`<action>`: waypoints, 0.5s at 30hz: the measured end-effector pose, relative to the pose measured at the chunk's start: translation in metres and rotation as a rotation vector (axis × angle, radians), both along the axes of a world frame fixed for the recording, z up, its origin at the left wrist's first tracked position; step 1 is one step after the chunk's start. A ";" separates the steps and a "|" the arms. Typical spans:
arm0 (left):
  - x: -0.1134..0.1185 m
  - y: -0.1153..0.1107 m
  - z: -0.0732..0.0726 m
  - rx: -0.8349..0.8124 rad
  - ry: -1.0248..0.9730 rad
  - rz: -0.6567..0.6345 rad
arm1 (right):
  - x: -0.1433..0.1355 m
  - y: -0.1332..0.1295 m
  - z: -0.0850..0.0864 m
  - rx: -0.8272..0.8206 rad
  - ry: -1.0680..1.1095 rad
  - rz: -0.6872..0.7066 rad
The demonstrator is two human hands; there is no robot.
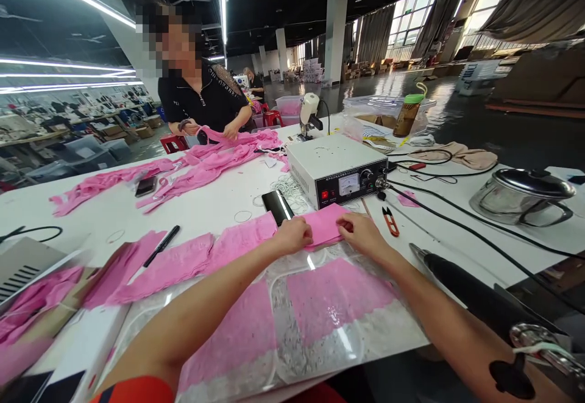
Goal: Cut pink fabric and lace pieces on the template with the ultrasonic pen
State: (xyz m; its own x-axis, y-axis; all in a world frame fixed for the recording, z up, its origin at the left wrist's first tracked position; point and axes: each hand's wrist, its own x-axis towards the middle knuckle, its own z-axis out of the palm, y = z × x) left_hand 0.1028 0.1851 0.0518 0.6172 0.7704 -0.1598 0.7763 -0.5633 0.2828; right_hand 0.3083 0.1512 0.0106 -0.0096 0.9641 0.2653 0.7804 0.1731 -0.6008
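Note:
My left hand [293,236] has its fingers curled together at the left edge of a folded pink fabric stack [323,223]. At the stack's right edge, the fingers of my right hand [359,230] are bent, thumb and forefinger pinching near its corner. More pink pieces [247,241] lie in overlapping piles left of my left hand. In front of me, a clear plastic sheet [286,330] covers flat pink panels [338,299]. A black phone [277,206] rests just behind my left hand.
Behind my hands stands a white control box [338,165] with cables running right. Orange snips [390,222], a black handheld tool [466,284] and a glass pot [523,199] are on the right. Across the table, a person [205,98] handles pink fabric; a black pen [161,246] lies left.

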 end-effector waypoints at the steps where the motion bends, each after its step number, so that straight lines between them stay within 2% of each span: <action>1: 0.000 0.000 0.000 -0.010 0.002 0.003 | 0.001 0.000 -0.003 0.004 0.007 0.002; 8: -0.004 0.006 0.005 -0.144 -0.058 0.013 | 0.007 0.002 -0.014 0.062 0.043 0.025; 15: -0.010 0.018 0.012 -0.257 -0.155 -0.019 | 0.003 -0.008 -0.006 0.206 0.021 0.080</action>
State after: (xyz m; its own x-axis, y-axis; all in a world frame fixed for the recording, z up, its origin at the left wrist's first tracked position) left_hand 0.0926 0.2035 0.0642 0.6632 0.7050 -0.2512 0.7030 -0.4717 0.5323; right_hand 0.3116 0.1431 0.0044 -0.0762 0.8861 0.4571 0.7470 0.3544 -0.5624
